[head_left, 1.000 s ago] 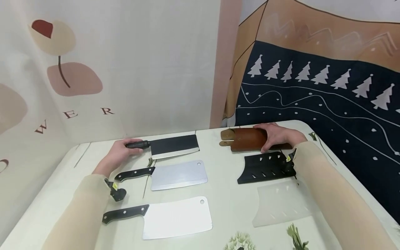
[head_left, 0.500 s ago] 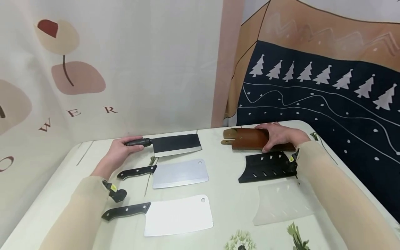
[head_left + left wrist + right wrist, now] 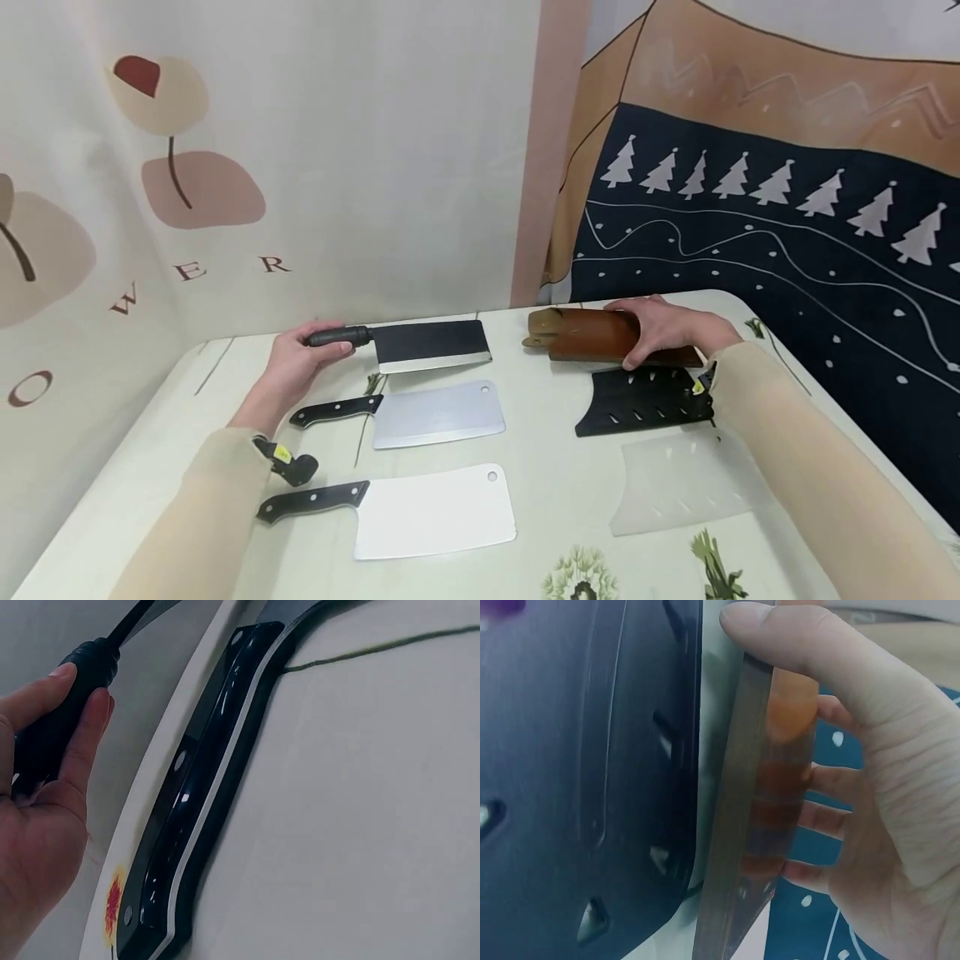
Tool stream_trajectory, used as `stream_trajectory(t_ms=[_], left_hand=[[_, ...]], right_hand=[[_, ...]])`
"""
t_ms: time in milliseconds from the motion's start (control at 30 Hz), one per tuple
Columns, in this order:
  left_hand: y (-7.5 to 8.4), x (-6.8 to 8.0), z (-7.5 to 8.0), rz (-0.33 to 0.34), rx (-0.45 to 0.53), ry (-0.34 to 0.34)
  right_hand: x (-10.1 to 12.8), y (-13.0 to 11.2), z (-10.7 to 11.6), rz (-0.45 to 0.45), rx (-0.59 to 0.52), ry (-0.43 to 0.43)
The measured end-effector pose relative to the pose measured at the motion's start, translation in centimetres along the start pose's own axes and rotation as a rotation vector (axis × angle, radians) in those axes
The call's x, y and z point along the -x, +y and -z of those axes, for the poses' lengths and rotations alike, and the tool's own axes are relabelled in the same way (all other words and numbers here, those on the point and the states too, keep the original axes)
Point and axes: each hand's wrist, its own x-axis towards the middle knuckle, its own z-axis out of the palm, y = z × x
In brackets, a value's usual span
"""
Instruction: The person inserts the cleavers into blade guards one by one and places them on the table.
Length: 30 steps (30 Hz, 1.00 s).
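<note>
My left hand (image 3: 296,362) grips the black round handle of a dark-bladed cleaver (image 3: 427,343) at the far left of the table. In the left wrist view, thumb and fingers wrap that handle (image 3: 91,666). At the far right, my right hand (image 3: 660,327) holds a brown leather knife sheath (image 3: 588,335) across its width, thumb on the near edge and fingers on the far edge. Its flap and strap end points left, toward the cleaver's blade. Just in front of the sheath lies a black slotted blade guard (image 3: 637,404), close beside it in the right wrist view.
Two more cleavers with riveted black handles, a smaller one (image 3: 442,414) and a larger one (image 3: 438,512), lie nearer on the left. A translucent white blade guard (image 3: 682,483) lies front right, partly beneath the right forearm. Printed curtains (image 3: 390,167) hang behind the table.
The sheath has shifted slightly left and tipped in my right hand, its flap end looking raised. My left hand has lifted the cleaver's handle a little. The head view has drifted slightly.
</note>
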Motion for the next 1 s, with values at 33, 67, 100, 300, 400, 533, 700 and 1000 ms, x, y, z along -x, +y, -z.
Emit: stream_trajectory(t_ms=[33,67,100,300,400,533,700,1000], left_hand=[[0.0,0.1,-0.1,0.003,0.020,0.001],[0.0,0.2,-0.2,0.004,0.048,0.002],[0.0,0.2,-0.3,0.003,0.077,0.000],[0.4,0.2,-1.9,-0.023,0.165,-0.042],[0.7,-0.1,-2.8,-0.034,0.186,-0.070],[0.8,-0.4,-3.4,-0.035,0.212,-0.091],[0.6,-0.3,-3.8,-0.021,0.222,-0.080],[0.7,-0.4,-5.1,-0.016,0.221,-0.097]], right_hand=[[0.0,-0.2,0.0,0.003,0.002,0.001],[0.0,-0.4,0.0,0.009,0.005,0.005],[0.0,-0.6,0.0,0.013,0.011,0.008],[0.3,-1.8,0.0,0.041,0.030,0.019],[0.4,-2.2,0.1,0.033,0.036,0.017],[0.7,-2.9,0.1,0.041,0.037,0.020],[0.7,-3.7,0.0,0.071,0.056,0.034],[0.8,-4.4,0.3,0.073,0.095,0.049]])
